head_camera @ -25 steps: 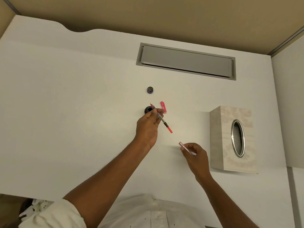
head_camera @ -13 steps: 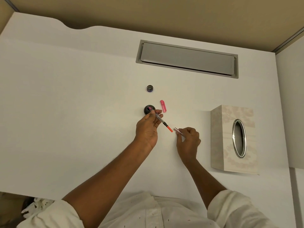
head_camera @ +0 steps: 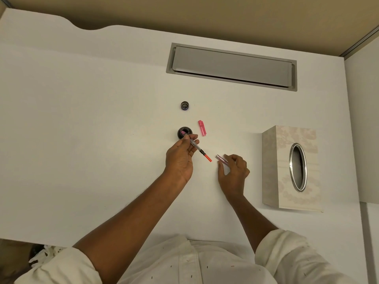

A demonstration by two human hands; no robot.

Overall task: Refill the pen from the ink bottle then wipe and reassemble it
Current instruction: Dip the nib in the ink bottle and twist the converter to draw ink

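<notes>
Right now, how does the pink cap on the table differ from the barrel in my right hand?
The cap lies untouched on the table beside the ink bottle; the barrel is pinched in your right hand. The cap is bright pink; the barrel is a paler mauve. Both are off the pen, which your left hand holds.

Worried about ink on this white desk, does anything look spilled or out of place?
Nothing stands out. No ink shows on the desk. The ink bottle stands upright, its lid and the pink pen cap lying apart from it. The left hand holds the pen, tip at the bottle's mouth; the right hand holds the barrel.
</notes>
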